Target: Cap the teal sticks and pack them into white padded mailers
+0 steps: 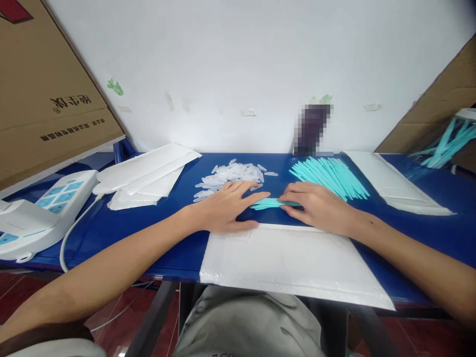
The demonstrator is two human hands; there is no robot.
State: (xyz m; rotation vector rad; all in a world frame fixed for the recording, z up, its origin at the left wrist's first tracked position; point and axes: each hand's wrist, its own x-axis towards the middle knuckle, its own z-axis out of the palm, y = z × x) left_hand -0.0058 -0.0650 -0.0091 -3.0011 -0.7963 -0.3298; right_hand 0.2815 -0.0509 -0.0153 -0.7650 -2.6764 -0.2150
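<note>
Several thin teal sticks (268, 204) lie together on the blue table, their right end between the thumb and fingers of my right hand (316, 206). My left hand (226, 206) is palm down with its fingers spread. Its fingertips reach the near edge of a pile of small translucent white pieces (238, 173), and its index finger is beside the sticks' left end; I cannot tell if they touch. Just in front of both hands lies a white padded envelope (290, 260), overhanging the table's near edge. A larger heap of teal sticks (330, 177) rests behind my right hand.
White envelopes (148, 173) are stacked at the left, beside a white power strip (63, 208) with a cable. Another white envelope (394, 183) lies at the right. A clear container (449, 141) of teal sticks is far right. Cardboard (55, 89) leans at the left; a white wall stands behind.
</note>
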